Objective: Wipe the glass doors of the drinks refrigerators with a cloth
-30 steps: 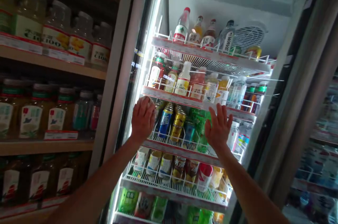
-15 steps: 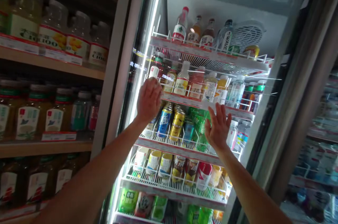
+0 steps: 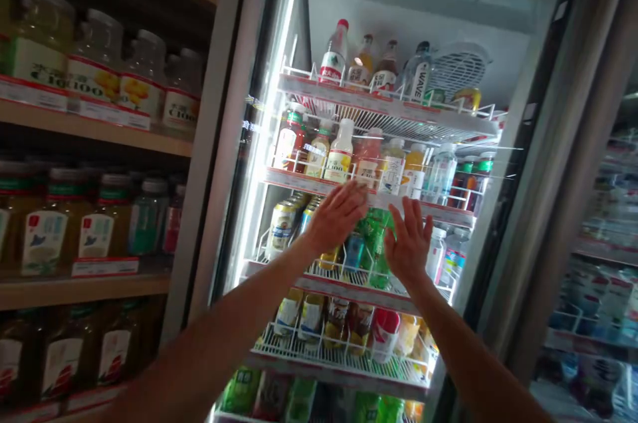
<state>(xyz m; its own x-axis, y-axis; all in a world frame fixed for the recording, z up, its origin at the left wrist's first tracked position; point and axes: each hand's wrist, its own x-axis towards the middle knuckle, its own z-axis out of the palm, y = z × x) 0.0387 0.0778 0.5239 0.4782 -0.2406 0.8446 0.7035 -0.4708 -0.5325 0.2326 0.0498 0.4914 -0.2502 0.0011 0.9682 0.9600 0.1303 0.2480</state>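
Observation:
Both hands are raised in front of a lit drinks fridge whose white wire shelves hold bottles and cans. My left hand [image 3: 339,218] is near the middle, fingers extended up and to the right, with nothing in it. It overlaps the view of the gold and blue cans and the shelf edge [image 3: 309,182]. Just right of it, my right hand [image 3: 409,240] has its fingers spread, also holding nothing, in front of green bottles [image 3: 377,247]. A small gap separates the two hands. Whether either hand touches the glass cannot be made out.
Wooden shelves [image 3: 90,284] with juice bottles [image 3: 44,227] stand at the left, beside the metal frame [image 3: 212,143]. More bottles sit on the fridge's top shelf [image 3: 389,104]. A second fridge [image 3: 593,250] with drinks is at the far right.
My left hand has moved right and down, closer to my right hand, uncovering a can at the left. My right hand stays nearly where it was. The view has shifted slightly.

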